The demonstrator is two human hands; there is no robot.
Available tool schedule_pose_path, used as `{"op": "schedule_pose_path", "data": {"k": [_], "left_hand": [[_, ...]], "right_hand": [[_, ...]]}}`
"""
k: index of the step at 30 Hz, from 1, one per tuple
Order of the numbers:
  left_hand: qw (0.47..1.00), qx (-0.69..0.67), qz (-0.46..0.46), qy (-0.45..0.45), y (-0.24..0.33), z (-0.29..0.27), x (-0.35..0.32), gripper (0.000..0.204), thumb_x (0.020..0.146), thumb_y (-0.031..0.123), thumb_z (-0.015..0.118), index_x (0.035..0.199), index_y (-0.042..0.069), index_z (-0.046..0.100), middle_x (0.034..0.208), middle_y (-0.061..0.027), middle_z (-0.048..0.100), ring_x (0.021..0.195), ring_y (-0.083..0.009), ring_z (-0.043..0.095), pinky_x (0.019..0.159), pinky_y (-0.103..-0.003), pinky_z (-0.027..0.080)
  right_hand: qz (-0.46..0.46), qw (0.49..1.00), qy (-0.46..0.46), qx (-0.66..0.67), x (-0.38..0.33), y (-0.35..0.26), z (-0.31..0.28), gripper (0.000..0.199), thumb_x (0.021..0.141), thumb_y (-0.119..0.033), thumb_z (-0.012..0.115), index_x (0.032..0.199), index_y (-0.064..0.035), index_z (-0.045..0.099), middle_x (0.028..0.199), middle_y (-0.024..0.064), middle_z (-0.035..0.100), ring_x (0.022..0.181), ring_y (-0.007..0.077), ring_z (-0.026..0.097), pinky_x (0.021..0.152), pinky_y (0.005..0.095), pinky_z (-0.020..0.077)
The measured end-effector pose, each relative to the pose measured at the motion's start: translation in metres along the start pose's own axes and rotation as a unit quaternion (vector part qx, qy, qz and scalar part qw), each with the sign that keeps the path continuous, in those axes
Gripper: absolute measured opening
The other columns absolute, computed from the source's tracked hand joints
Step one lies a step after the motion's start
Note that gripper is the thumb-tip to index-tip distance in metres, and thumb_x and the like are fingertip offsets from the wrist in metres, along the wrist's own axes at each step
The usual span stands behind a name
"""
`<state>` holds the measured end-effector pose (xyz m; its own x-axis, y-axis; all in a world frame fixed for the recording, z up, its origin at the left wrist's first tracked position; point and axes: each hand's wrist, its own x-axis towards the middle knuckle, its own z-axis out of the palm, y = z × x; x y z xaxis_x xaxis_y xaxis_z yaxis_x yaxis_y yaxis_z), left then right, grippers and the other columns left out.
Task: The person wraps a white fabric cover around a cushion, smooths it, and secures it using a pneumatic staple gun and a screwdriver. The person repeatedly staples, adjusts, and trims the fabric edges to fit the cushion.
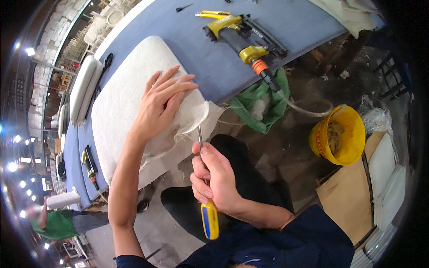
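Observation:
A white fabric-covered seat cushion [129, 96] lies on the blue table top, its near right edge hanging with loose cloth and threads. My left hand [161, 100] rests on top of it, fingers stretched out and holding nothing. Below that edge, my right hand [213, 176] is closed round a screwdriver [210, 219] with a yellow and blue handle. Its thin metal shaft points up to the cushion's loose edge; the tip is hidden there.
A yellow and black pneumatic staple gun [232, 38] with an air hose lies on the blue table [187, 27], near a yellow utility knife [212, 14]. Below stand a green bag [263, 105] and a yellow bucket [337, 136]. A person in green [60, 223] is at far left.

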<state>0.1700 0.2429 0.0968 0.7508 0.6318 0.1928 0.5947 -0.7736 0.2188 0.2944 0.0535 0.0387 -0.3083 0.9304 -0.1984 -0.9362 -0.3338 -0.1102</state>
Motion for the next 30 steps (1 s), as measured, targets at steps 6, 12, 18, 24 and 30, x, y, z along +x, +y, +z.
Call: {"op": "schedule_pose_path", "data": {"k": [6, 12, 18, 24, 30], "left_hand": [[0.998, 0.041, 0.043, -0.023, -0.005, 0.0, 0.001, 0.037, 0.097, 0.016, 0.047, 0.12, 0.016, 0.076, 0.141, -0.0084, 0.066, 0.152, -0.0349, 0.04, 0.127, -0.058, 0.017], [0.997, 0.048, 0.051, -0.035, -0.008, 0.0, 0.005, 0.037, 0.094, 0.018, 0.048, 0.117, 0.015, 0.077, 0.14, -0.0088, 0.066, 0.15, -0.0357, 0.042, 0.127, -0.059, 0.017], [0.996, 0.05, 0.054, -0.04, -0.003, 0.001, 0.009, 0.038, 0.097, 0.025, 0.046, 0.112, 0.016, 0.079, 0.138, -0.0092, 0.066, 0.149, -0.0353, 0.042, 0.127, -0.06, 0.015], [0.995, 0.07, 0.057, -0.036, 0.001, 0.01, 0.015, 0.028, 0.099, 0.021, 0.052, 0.104, 0.017, 0.079, 0.125, -0.0083, 0.069, 0.144, -0.0335, 0.047, 0.125, -0.063, 0.018], [0.991, 0.09, 0.069, -0.068, 0.017, 0.013, 0.03, 0.029, 0.101, 0.023, 0.053, 0.091, 0.011, 0.077, 0.115, -0.0059, 0.071, 0.133, -0.0316, 0.056, 0.121, -0.059, 0.027]], "right_hand": [[0.063, 0.998, -0.021, -0.005, -0.011, -0.01, -0.009, 0.023, 0.116, -0.03, 0.035, 0.12, -0.011, 0.047, 0.065, -0.0037, 0.033, 0.038, 0.0062, 0.031, 0.033, 0.0248, 0.0301], [-0.04, 0.989, 0.002, -0.144, 0.008, 0.016, -0.045, 0.02, 0.115, -0.026, 0.038, 0.112, -0.0093, 0.049, 0.066, -0.0064, 0.035, 0.042, 0.0033, 0.034, 0.038, 0.0228, 0.0352], [0.063, 0.99, -0.001, -0.126, -0.007, -0.005, -0.035, 0.022, 0.116, -0.029, 0.036, 0.11, -0.0112, 0.047, 0.064, -0.0052, 0.032, 0.041, 0.0047, 0.031, 0.038, 0.0233, 0.0324], [0.06, 0.99, 0.011, -0.127, 0.004, -0.024, -0.028, 0.02, 0.115, -0.025, 0.034, 0.11, -0.0118, 0.047, 0.064, -0.0052, 0.033, 0.041, 0.0049, 0.032, 0.037, 0.0234, 0.0317], [0.004, 0.986, 0.02, -0.164, 0.004, -0.001, -0.043, 0.02, 0.115, -0.025, 0.035, 0.109, -0.0116, 0.049, 0.065, -0.0052, 0.035, 0.041, 0.0046, 0.032, 0.037, 0.0236, 0.0315]]}}
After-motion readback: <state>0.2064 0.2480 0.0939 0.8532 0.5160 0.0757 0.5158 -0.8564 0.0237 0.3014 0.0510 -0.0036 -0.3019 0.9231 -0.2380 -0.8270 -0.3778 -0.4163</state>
